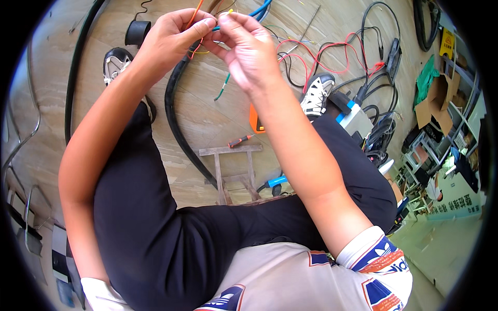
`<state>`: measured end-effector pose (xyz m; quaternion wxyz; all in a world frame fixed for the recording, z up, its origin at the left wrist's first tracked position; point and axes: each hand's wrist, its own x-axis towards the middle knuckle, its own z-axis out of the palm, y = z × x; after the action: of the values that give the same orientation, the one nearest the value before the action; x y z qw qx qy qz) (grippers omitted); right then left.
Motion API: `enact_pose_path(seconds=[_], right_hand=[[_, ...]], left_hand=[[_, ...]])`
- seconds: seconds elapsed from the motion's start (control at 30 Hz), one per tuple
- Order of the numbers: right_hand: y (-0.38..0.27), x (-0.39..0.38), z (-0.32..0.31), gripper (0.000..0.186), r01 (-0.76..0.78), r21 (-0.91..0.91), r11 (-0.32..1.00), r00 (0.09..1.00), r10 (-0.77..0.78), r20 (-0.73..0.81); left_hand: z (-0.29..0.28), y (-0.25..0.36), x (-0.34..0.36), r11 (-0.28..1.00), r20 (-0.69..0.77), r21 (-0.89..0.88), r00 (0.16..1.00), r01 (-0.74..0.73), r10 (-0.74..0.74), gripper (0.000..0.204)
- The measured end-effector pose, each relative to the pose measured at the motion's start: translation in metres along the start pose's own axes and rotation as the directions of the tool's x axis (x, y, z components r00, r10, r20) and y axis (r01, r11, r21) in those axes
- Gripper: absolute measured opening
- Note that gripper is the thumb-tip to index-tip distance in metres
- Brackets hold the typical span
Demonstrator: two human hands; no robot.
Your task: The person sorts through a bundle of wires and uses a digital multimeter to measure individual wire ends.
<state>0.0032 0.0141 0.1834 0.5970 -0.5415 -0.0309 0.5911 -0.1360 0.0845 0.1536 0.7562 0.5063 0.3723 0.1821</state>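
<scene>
Above the pale floor [184, 173], between the seated person's shoes [317, 96], a cluster of thin coloured wires [216, 29] is held at the fingertips. The left hand [174, 41] pinches thumb against finger, an orange wire [195, 11] running up from it; the right hand [250, 49] meets it closely, its grip likewise narrow on the wires, with a yellow tip [230, 11] showing above the thumb. Exactly which strand lies under each thumb cannot be told.

The wiring work appears to be partway: the conductors are separated, but a green wire [223, 87] hangs loose below the hands, apparently unjoined, and no finished connection can be made out. Joining or dressing the loose ends is probably left.

Materials: the black cable [171, 101] is thick, smooth and bowed; the red lead [337, 70] lies in slender, pliant loops. The screwdriver [239, 141] pairs an orange-and-black handle with a slim shaft. Beside it, the weathered wooden frame [231, 150] is straight-barred and dull, in contrast to the glossy blue cylindrical connector [277, 181].
</scene>
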Motion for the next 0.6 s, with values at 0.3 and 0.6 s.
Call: enact_pose_path(seconds=[0.3, 0.6], right_hand=[[-0.081, -0.016, -0.202, 0.01, 0.124, -0.367, 0.922, 0.827, -0.3, -0.475], [-0.035, 0.005, -0.31, 0.022, -0.245, -0.838, 0.488, 0.599, -0.603, -0.527]], left_hand=[[-0.032, 0.003, 0.004, 0.988, -0.014, -0.118, 0.995, -0.101, 0.1, 0.019], [-0.03, 0.002, 0.003, 0.92, -0.023, -0.391, 0.999, 0.035, -0.048, 0.016]])
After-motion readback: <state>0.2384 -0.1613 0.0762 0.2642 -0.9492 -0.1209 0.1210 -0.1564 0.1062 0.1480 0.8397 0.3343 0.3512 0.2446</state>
